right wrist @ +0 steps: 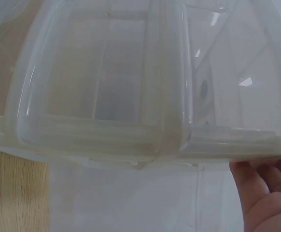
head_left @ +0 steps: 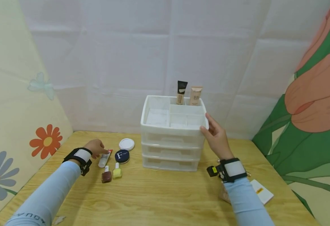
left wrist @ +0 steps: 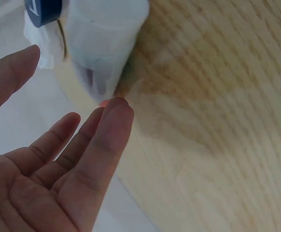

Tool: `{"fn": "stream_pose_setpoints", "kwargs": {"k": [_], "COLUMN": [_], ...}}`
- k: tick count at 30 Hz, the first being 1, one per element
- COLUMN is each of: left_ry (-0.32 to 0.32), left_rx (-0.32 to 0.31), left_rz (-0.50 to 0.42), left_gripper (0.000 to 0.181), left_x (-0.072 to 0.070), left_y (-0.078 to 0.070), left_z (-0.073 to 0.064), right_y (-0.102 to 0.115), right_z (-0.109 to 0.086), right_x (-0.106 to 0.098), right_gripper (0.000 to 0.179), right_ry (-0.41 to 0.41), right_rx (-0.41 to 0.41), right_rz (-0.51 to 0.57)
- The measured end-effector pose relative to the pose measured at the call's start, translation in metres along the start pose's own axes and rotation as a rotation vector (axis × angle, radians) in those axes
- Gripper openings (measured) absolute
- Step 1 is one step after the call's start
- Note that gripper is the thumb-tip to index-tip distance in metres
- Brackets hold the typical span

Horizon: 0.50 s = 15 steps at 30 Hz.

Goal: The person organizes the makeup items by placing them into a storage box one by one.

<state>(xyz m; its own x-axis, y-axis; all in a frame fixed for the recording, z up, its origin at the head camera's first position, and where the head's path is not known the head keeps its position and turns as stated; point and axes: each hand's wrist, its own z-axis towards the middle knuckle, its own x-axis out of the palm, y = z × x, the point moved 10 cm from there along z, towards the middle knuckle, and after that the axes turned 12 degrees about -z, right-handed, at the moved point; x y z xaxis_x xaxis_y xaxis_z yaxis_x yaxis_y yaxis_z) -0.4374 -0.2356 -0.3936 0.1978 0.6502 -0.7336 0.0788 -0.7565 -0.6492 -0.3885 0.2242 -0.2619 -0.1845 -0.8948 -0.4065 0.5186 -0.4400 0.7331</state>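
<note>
Lightly, the left hand (head_left: 95, 147) lays straight fingertips (left wrist: 115, 112) on a small white tube (head_left: 104, 159) lying on the wooden table (head_left: 165, 194), gripping nothing. It looks light, smooth and squeezable (best pinched across its middle). Just right sit a navy compact (head_left: 122, 156) and two glass nail-polish bottles (head_left: 112, 173). Farther right, the right hand (head_left: 216, 136) rests loosely opened against the rigid translucent plastic drawer organizer (head_left: 172, 138).
</note>
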Motion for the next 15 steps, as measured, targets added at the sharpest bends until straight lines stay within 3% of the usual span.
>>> {"fn": "stream_pose_setpoints", "kwargs": {"k": [5, 9, 15], "left_ry": [-0.006, -0.029, -0.094], "left_rx": [-0.035, -0.026, -0.001], "left_rz": [-0.01, 0.031, 0.123], "left_gripper": [0.037, 0.03, 0.034], "left_x": [0.005, 0.008, 0.011], "left_y": [0.01, 0.013, 0.002], "left_z": [0.006, 0.014, 0.019], "right_y": [0.002, 0.0, -0.003], "right_z": [-0.001, -0.002, -0.001], "right_x": [0.0, -0.001, -0.001], "right_gripper": [0.059, 0.059, 0.06], "right_ry": [-0.006, -0.013, -0.012], "right_rx": [-0.005, 0.001, 0.014], "right_rz": [0.015, 0.018, -0.014]}}
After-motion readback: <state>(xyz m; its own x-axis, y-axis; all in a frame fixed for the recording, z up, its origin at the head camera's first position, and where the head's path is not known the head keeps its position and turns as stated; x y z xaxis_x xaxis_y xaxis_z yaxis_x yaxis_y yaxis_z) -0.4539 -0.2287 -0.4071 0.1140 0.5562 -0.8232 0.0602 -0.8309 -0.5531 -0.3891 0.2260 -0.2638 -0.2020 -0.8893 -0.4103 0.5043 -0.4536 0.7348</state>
